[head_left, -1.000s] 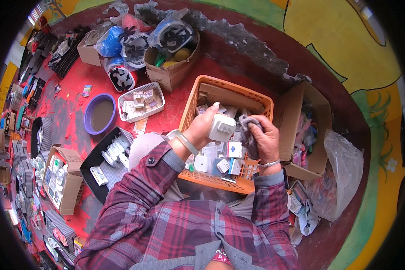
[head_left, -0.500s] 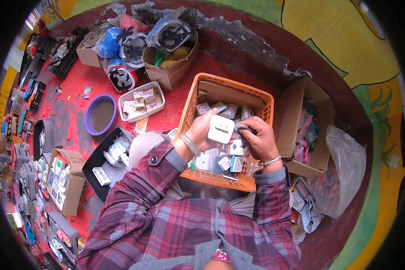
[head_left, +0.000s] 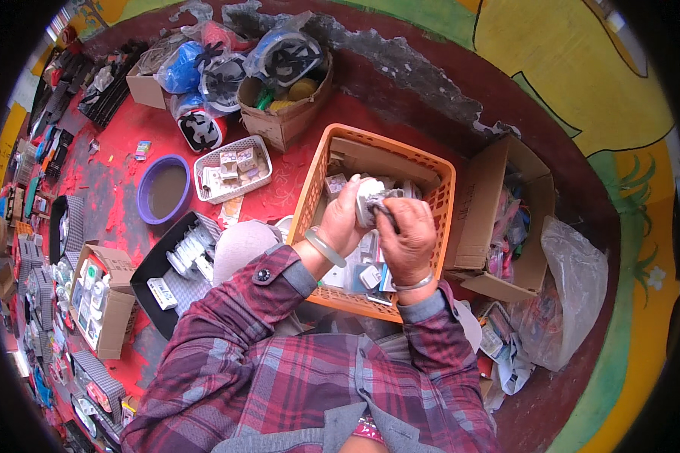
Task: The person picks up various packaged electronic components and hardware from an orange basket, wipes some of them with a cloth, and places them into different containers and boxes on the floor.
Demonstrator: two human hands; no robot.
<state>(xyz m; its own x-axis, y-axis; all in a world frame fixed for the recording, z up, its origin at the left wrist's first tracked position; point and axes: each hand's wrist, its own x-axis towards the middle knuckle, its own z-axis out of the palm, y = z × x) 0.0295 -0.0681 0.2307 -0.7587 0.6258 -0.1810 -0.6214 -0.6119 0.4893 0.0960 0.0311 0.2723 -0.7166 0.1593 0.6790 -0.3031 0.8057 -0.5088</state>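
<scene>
As R hand [head_left: 409, 238], clamped on grey cloth [head_left: 382, 205], comes over the white block [head_left: 366, 190] L hand [head_left: 340, 228] grips, wiping's prob. underway, contact part-hidden.

No words or numbers could be read clearly. Dark marks like lettering stood on the side of the open cardboard box [head_left: 476, 230] at the right, too faint to make out. Small blurred print marked the white carton [head_left: 161, 293] in the black tray [head_left: 153, 317], and rows of tiny marks ran down the yellow wall panel [head_left: 5, 147] at the far left.
</scene>
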